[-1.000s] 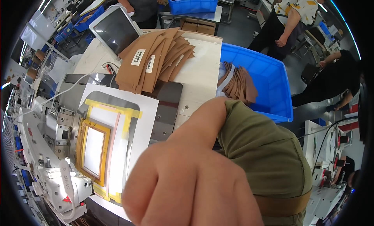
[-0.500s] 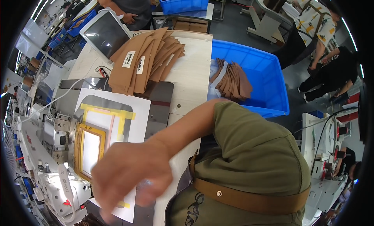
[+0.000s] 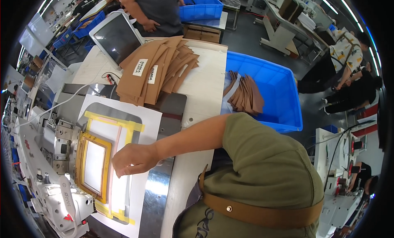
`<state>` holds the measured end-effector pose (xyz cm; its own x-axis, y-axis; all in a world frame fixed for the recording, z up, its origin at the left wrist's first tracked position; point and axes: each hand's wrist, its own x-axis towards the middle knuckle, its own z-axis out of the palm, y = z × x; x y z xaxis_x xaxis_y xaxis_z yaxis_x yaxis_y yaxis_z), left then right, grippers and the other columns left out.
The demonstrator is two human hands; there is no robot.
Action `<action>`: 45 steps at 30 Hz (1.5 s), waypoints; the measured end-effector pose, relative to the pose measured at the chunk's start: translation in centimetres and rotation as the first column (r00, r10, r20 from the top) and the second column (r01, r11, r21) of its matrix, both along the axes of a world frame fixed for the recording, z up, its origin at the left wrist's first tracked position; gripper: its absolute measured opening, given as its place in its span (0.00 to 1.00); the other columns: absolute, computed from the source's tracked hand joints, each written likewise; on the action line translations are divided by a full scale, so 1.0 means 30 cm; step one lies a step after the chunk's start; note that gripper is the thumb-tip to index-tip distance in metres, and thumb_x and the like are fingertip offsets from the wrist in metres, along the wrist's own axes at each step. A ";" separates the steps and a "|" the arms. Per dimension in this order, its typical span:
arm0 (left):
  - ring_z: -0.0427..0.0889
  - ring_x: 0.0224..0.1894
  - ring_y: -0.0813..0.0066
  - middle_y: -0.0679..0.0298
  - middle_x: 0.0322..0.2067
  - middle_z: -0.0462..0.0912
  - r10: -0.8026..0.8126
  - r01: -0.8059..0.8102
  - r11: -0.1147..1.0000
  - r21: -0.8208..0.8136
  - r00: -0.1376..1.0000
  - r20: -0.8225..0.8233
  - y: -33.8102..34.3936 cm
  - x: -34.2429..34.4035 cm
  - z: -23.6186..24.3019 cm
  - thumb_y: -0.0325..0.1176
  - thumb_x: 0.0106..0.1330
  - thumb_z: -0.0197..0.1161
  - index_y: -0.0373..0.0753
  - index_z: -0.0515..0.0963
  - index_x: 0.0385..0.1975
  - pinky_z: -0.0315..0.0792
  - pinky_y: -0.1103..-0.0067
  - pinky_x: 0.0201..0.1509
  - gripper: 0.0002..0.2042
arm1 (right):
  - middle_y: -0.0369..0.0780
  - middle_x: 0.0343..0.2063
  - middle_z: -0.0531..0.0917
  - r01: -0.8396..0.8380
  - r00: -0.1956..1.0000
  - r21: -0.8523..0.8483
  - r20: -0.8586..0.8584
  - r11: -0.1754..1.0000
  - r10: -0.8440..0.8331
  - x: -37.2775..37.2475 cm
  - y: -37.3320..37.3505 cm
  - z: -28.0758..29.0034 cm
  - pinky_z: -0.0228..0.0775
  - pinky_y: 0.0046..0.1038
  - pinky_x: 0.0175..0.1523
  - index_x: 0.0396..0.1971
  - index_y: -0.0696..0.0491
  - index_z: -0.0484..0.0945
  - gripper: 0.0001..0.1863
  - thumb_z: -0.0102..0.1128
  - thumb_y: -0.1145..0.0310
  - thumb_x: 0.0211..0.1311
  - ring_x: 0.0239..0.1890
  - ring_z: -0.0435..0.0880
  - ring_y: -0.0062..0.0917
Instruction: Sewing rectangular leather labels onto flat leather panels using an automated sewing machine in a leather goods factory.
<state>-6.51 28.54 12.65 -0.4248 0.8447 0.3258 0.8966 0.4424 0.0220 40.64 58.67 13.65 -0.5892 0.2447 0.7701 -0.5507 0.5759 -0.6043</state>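
Note:
My right hand (image 3: 136, 159) is closed, its fingers curled down. It hangs over a white paper sheet (image 3: 145, 133) bearing strips of yellow tape (image 3: 131, 136). What the fingers hold, if anything, is hidden. Just left of the hand is a yellow rectangular clamp frame (image 3: 108, 156) of a sewing machine (image 3: 69, 197), with a white surface inside it. A thin pink strip (image 3: 116, 139) runs along the sheet between frame and hand. The sheet covers part of a shiny metal plate (image 3: 158, 184). My left hand is out of the picture.
Brown flat pieces with white labels (image 3: 154, 69) lie fanned on the table beside a screen (image 3: 115, 37). A blue bin (image 3: 279, 94) holds more brown pieces (image 3: 245, 94). A person (image 3: 158, 12) stands behind the table; other people (image 3: 347, 53) are at the right.
My right hand has drawn up and back from the lower sheet, baring its taped lower part and the metal plate. The view has shifted slightly.

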 end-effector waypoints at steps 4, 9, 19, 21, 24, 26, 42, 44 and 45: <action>0.76 0.71 0.45 0.41 0.68 0.78 0.000 0.000 1.000 0.029 1.000 0.011 -0.010 0.004 -0.041 0.39 0.80 0.56 0.31 0.78 0.68 0.70 0.59 0.76 0.23 | 0.43 0.32 0.87 0.024 0.999 0.031 0.042 0.999 -0.026 -0.001 0.006 -0.011 0.79 0.36 0.46 0.33 0.57 0.87 0.24 0.49 0.57 0.84 0.38 0.87 0.35; 0.76 0.71 0.45 0.41 0.68 0.78 -0.007 0.006 0.997 0.077 1.000 0.022 0.000 0.013 -0.084 0.38 0.80 0.55 0.31 0.78 0.68 0.70 0.60 0.76 0.23 | 0.43 0.32 0.87 0.055 0.995 0.057 0.076 0.997 -0.059 0.005 0.018 0.002 0.79 0.36 0.45 0.32 0.56 0.87 0.23 0.50 0.57 0.83 0.38 0.87 0.35; 0.75 0.72 0.45 0.41 0.69 0.77 -0.022 0.005 0.974 0.227 0.997 0.074 0.082 0.083 -0.229 0.37 0.80 0.54 0.31 0.78 0.68 0.70 0.60 0.76 0.23 | 0.44 0.32 0.86 0.044 0.987 0.133 0.151 0.990 -0.064 0.010 0.000 0.004 0.78 0.36 0.44 0.31 0.57 0.85 0.18 0.56 0.62 0.80 0.36 0.86 0.37; 0.75 0.72 0.45 0.41 0.69 0.77 -0.035 0.011 0.965 0.262 0.996 0.085 0.121 0.099 -0.259 0.36 0.80 0.54 0.32 0.78 0.68 0.70 0.60 0.76 0.23 | 0.44 0.32 0.86 0.041 0.986 0.142 0.154 0.989 -0.063 0.003 -0.004 0.005 0.78 0.36 0.44 0.31 0.58 0.85 0.18 0.57 0.62 0.80 0.36 0.86 0.38; 0.75 0.73 0.45 0.41 0.69 0.77 -0.059 0.023 0.953 0.303 0.992 0.110 0.177 0.143 -0.316 0.36 0.80 0.53 0.32 0.78 0.68 0.70 0.60 0.76 0.23 | 0.44 0.32 0.86 0.046 0.986 0.132 0.153 0.990 -0.066 -0.001 -0.012 0.000 0.78 0.36 0.44 0.31 0.58 0.85 0.18 0.57 0.62 0.80 0.36 0.86 0.37; 0.74 0.73 0.45 0.41 0.69 0.77 -0.078 0.038 0.947 0.318 0.990 0.115 0.200 0.153 -0.333 0.36 0.80 0.53 0.32 0.78 0.68 0.70 0.60 0.76 0.23 | 0.43 0.32 0.86 0.055 0.984 0.129 0.164 0.990 -0.076 -0.003 -0.018 0.002 0.78 0.37 0.44 0.31 0.56 0.85 0.16 0.57 0.63 0.78 0.37 0.86 0.38; 0.73 0.74 0.44 0.41 0.70 0.76 -0.138 0.107 0.972 0.208 0.980 0.141 -0.014 0.169 -0.395 0.34 0.80 0.51 0.32 0.77 0.69 0.70 0.61 0.76 0.22 | 0.41 0.28 0.84 0.078 0.963 0.247 0.231 0.966 -0.137 -0.003 0.006 -0.026 0.76 0.37 0.40 0.27 0.56 0.83 0.14 0.62 0.66 0.76 0.33 0.85 0.36; 0.73 0.74 0.44 0.41 0.70 0.76 -0.132 0.099 0.972 0.211 0.981 0.145 -0.044 0.173 -0.408 0.33 0.80 0.51 0.32 0.77 0.69 0.70 0.61 0.76 0.22 | 0.41 0.28 0.85 0.080 0.965 0.253 0.222 0.964 -0.139 -0.001 0.004 -0.024 0.76 0.36 0.40 0.27 0.56 0.83 0.14 0.62 0.66 0.76 0.33 0.85 0.35; 0.73 0.74 0.44 0.41 0.70 0.76 -0.131 0.097 0.972 0.215 0.980 0.147 -0.052 0.177 -0.415 0.33 0.80 0.50 0.32 0.77 0.69 0.70 0.61 0.76 0.22 | 0.41 0.29 0.85 0.085 0.962 0.259 0.231 0.962 -0.147 0.007 0.006 -0.021 0.76 0.36 0.40 0.28 0.56 0.84 0.14 0.62 0.66 0.76 0.34 0.86 0.35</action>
<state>-1.21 26.96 0.21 -0.3900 0.8124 0.4335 0.9183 0.3084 0.2482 40.84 58.85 13.00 -0.7465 0.1453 0.6493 -0.3231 0.7739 -0.5446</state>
